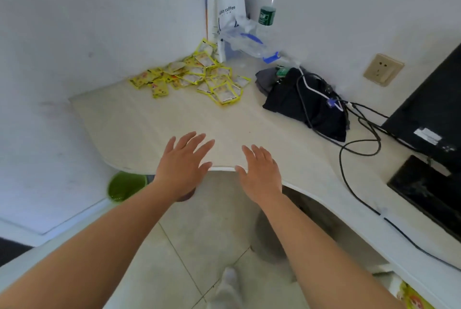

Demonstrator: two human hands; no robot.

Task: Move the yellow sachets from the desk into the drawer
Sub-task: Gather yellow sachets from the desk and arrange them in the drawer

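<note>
Lying in a loose heap at the far corner of the desk [149, 121], the sachets [192, 79] spread along the back edge against the wall, some overlapping, a few propped against a white paper bag [229, 11] that stands in the corner. Just right of the bag a clear bottle [245, 42] with a blue cap lies tilted, and a green-labelled bottle [267, 12] stands behind it. Further right along the back edge sits a black cloth bundle [287, 101] with cables [359, 149] draped over it and looping across the desk toward a monitor [429, 114] at the right end; a socket [383, 69] is set in the wall above. Both hands are at the front edge, well apart from the sachets and holding nothing: the left hand [183, 164] has its fingers straight and spread over the desk, the right hand [260, 174], just beside it, has its fingers straight and closer together, thumb at the rim. Whether either palm touches the surface I cannot tell. Below the front edge's left end a green bin [126, 186] stands on the floor, and a foot [228, 286] in a white sock shows between the forearms.
</note>
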